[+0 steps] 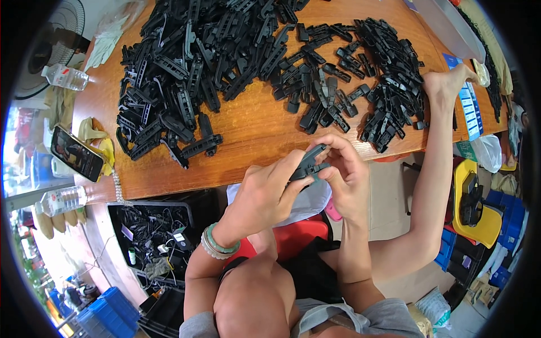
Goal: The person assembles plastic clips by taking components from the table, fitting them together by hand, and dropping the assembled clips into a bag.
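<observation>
**Both hands grip one black plastic clip at the table edge**

The left hand [262, 194] and the right hand [344, 172] meet over the near edge of the wooden table [248, 127], and the fingers of both are clenched on a single black plastic clip [309, 163]. The left thumb and forefinger pinch its lower end; the right fingers curl over its top and far side. A stack of pale green bangles [214, 243] sits on the left wrist.

Just beyond the fingertips lies bare wood, and past that a wide heap of black plastic clips [186, 73] spreads up and to the left, with a smaller pile of clips [389, 84] up and to the right of the right hand. Another person's foot [445, 81] rests on the table beside that smaller pile.

Below and left of the left hand, under the table edge, a black tray [149, 236] holds a tangle of cables and small parts. Farther left a smartphone [76, 153] leans on the table, with a clear water bottle [61, 200] near it. To the right of the right hand, well apart, a yellow bin [479, 222] holds more black parts.
</observation>
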